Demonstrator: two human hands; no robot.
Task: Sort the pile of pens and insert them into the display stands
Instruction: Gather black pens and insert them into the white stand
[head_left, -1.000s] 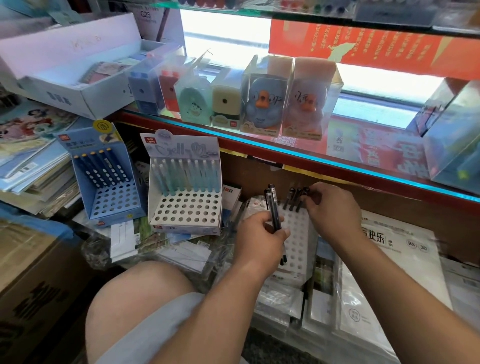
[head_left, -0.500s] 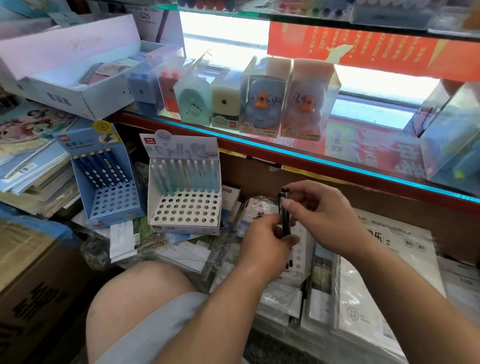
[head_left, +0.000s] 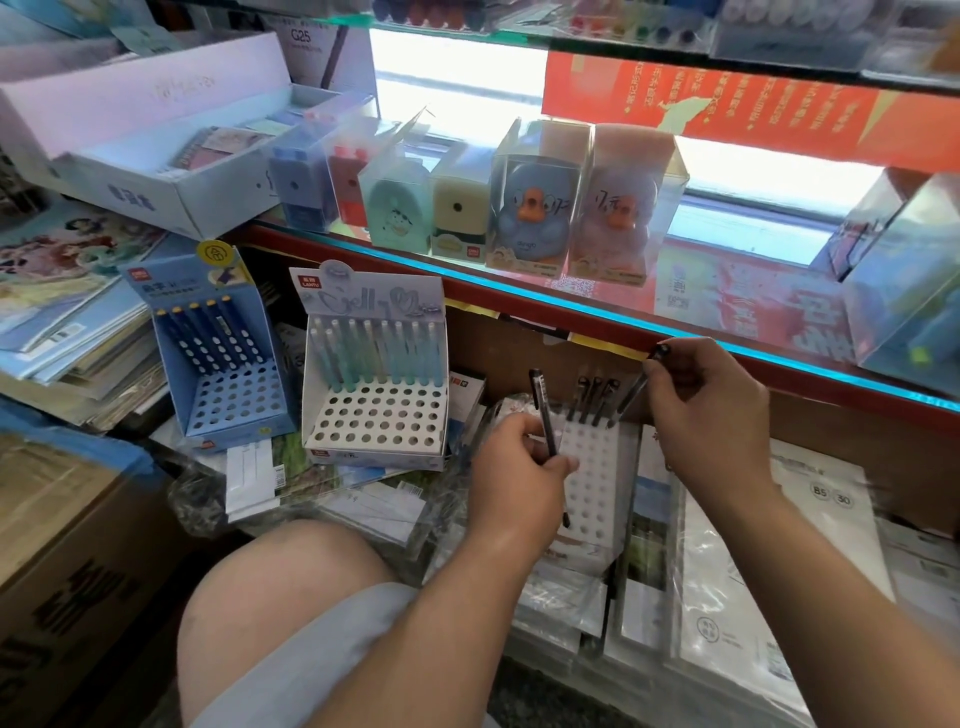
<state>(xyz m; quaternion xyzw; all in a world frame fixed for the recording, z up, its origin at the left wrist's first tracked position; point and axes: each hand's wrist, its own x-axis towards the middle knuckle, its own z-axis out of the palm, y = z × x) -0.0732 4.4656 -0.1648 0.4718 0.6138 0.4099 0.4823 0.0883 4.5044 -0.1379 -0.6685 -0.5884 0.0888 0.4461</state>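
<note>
— Fingers of the left hand (head_left: 519, 467), what do they do?
— They are curled round a black pen (head_left: 544, 415). It sticks up out of the fist, leaning a little to the left. Whether there is one pen or two in that grip, I cannot tell.
— And the right hand (head_left: 711, 415)?
— Its thumb and fingers pinch a second black pen (head_left: 631, 389) on its upper half. That pen slants, with its top up by the shelf edge and its tip down at the back row of the small white stand (head_left: 597, 483).
— Where does that stand sit?
— Between the two hands, on plastic-wrapped paper packs (head_left: 753, 545). The left hand covers its left edge. Most of its holes are free.
— Any pens in it?
— Three black pens (head_left: 592, 395) stand side by side in the back row, just left of the slanted one.
— Farther off?
— To the left is a larger white stand (head_left: 374, 431) with a row of pale green and blue pens (head_left: 374, 353) at its back. Beside it stands a blue stand (head_left: 234, 395) holding dark blue pens (head_left: 202, 332).
— And behind?
— A glass shelf (head_left: 571, 306) carries boxed sharpeners, two of them shaped like ducks (head_left: 540, 208).
</note>
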